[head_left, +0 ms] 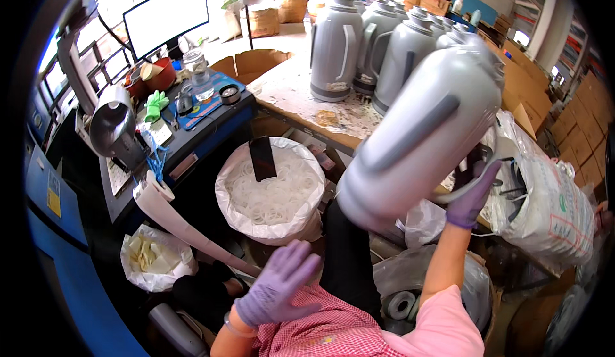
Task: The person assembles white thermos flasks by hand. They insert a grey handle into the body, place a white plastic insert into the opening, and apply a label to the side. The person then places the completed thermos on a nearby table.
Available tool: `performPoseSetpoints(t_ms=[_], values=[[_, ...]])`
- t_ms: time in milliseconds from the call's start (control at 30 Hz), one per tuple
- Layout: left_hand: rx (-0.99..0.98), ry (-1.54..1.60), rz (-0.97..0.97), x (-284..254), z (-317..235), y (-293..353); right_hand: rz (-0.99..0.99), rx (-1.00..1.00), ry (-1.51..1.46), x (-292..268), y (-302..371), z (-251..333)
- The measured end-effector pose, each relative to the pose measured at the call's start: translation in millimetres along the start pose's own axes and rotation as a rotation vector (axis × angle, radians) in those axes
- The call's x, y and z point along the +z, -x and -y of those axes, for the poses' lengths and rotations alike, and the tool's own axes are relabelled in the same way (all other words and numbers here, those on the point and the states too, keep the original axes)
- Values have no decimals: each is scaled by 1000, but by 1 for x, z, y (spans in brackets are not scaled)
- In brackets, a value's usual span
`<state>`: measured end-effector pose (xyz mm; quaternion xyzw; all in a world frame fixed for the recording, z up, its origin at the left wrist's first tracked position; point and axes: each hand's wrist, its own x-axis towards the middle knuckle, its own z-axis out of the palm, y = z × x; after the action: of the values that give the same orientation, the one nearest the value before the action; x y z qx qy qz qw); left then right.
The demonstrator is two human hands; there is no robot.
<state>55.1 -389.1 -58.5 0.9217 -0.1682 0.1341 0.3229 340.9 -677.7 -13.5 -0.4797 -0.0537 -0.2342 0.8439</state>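
A large grey thermos jug (419, 126), tilted and smeared by motion, hangs in front of me on the right. My right hand (474, 197), in a purple glove, is closed around its handle. Its base points down to the left and its top reaches up to the right. My left hand (280, 286), also gloved in purple, is above my lap with fingers spread and nothing in it. Beyond it stands a white-lined tub (224, 213) of translucent rings, with a black phone-like slab (262, 158) on top.
Several upright grey jugs (336, 49) crowd the worn table (282, 88). A plastic-wrapped bundle (544, 203) is at the right. To the left are a desk (224, 118), a monitor (168, 18), a paper strip (192, 232) and a small lined bin (157, 277).
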Motion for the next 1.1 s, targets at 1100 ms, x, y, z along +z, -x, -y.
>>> performPoseSetpoints(t_ms=[1100], values=[[-988, 408, -1656, -28, 61, 342, 648, 287, 1487, 246, 225, -434]])
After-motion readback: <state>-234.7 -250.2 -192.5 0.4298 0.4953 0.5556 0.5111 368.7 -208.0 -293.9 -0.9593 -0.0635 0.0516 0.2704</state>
